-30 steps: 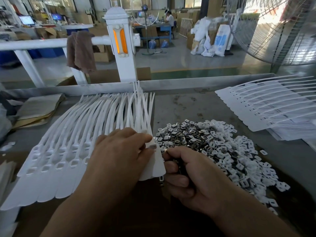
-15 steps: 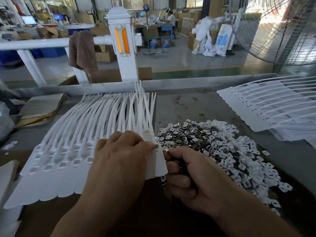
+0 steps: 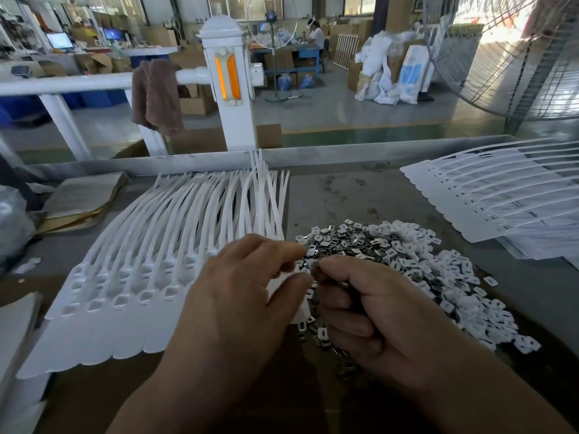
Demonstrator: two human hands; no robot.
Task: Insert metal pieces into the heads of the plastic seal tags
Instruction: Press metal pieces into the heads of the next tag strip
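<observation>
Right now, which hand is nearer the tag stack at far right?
Right. The right hand lies left of that stack, the left hand further left over the fanned tags.

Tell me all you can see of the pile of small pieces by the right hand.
The pile is a loose, low heap of small squarish pieces, each with a slot. Shiny grey metal pieces crowd its left and middle; white plastic-looking ones spread right and nearer. It lies on the grey table, right of the fanned seal tags. The right hand covers its near left edge, fingers curled on metal pieces. The left hand, beside it, pinches a seal tag.
</observation>
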